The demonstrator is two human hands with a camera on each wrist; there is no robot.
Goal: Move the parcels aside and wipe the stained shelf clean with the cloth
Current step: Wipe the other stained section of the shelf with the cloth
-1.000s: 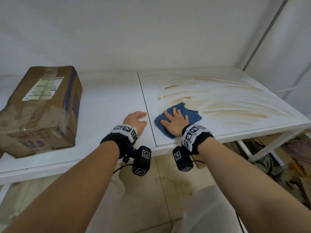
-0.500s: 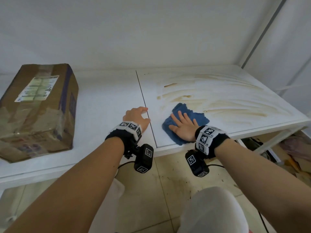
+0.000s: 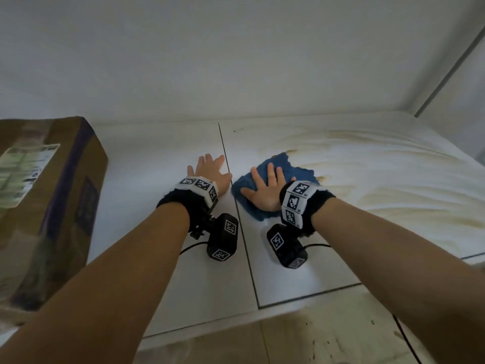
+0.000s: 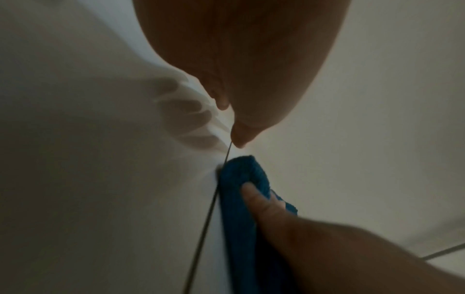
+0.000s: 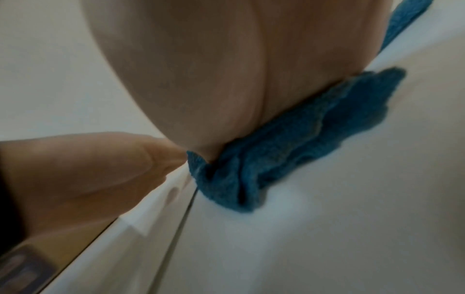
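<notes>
One brown cardboard parcel (image 3: 44,206) with a pale printed label on top sits at the left end of the white shelf (image 3: 157,143), reaching its front edge. Right of it, well apart, the left hand (image 3: 210,172) lies flat on the bare white board, fingers straight and spread, holding nothing, its thumb at the dark seam (image 3: 236,206) between the two shelf panels. Just across that seam the right hand (image 3: 265,190) presses palm-down, fingers straight, on a crumpled blue terry cloth (image 3: 278,166) lying on the right panel close to the seam. Brown smeared stains (image 3: 380,174) streak the shelf from the cloth's far corner toward the right edge and back corner.
</notes>
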